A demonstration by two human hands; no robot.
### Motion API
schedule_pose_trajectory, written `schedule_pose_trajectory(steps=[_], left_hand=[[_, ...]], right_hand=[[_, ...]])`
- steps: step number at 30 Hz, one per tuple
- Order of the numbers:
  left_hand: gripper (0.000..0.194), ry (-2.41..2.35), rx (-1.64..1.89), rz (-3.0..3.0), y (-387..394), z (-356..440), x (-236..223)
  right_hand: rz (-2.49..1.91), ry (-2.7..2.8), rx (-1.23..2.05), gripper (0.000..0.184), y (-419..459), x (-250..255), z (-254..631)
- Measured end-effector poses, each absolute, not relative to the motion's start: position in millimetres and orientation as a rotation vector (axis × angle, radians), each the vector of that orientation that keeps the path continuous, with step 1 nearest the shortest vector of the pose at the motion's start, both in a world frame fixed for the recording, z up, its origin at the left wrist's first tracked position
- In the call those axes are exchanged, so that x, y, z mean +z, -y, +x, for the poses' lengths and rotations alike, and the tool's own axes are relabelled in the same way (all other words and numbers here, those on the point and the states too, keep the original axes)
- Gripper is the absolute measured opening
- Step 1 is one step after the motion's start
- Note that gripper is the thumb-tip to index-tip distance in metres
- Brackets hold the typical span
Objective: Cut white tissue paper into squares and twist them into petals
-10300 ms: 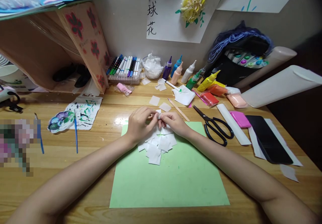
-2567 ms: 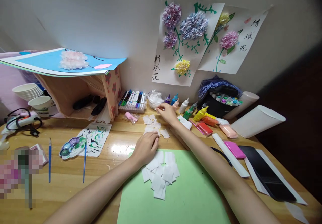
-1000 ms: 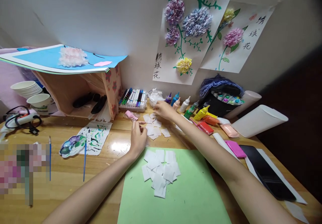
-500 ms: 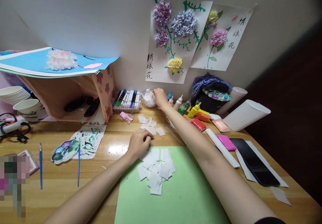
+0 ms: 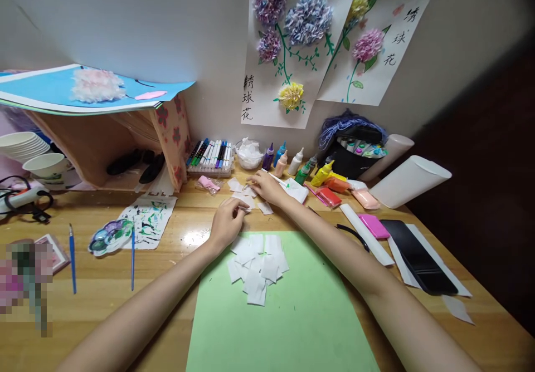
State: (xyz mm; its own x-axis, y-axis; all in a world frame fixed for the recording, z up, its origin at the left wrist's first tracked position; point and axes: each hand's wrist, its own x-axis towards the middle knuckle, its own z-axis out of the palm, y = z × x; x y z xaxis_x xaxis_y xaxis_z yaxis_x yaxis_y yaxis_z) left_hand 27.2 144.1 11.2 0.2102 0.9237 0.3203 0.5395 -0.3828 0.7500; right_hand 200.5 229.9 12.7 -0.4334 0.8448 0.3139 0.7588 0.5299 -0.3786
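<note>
My right hand [image 5: 268,187] reaches over a loose cluster of white paper squares [image 5: 264,207] behind the green sheet. Its fingers are partly stretched and apart, with the fingertips down at the squares. Just left of that cluster, my left hand [image 5: 228,220] rests low on the table with curled fingers, thumb close to the forefinger. Whatever lies between them is hidden. An overlapping pile of white paper squares [image 5: 257,266] lies on the far part of the green sheet [image 5: 284,333]. Behind the hands stands a clear bowl [image 5: 249,159] filled with crumpled white paper.
Paint bottles [image 5: 281,163] and clay packets [image 5: 328,196] stand right of the bowl; a marker set [image 5: 211,157] sits left. Paintbrushes [image 5: 132,258] and a paint palette [image 5: 111,237] lie left. A phone [image 5: 418,255] lies right. Flower pictures [image 5: 267,104] hang on the wall.
My right hand has left the bowl and come nearer, down to the loose squares. My left hand stays beside them. The view has tilted slightly downward.
</note>
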Motion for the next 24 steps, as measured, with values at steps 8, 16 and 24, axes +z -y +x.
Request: schedule_pose_trajectory(steps=[8, 16, 24], left_hand=[[0.019, -1.368, 1.073, 1.958, -145, 26, 6], [0.018, -1.371, 1.083, 1.931, -144, 26, 7], [0.018, -1.380, 1.078, 1.921, -143, 26, 8]], right_hand=[[-1.307, 2.231, 0.217, 0.009, -242, 33, 194], [-1.220, 2.408, 0.367, 0.009, -259, 30, 189], [-1.425, 2.188, 0.361, 0.009, -260, 60, 190]])
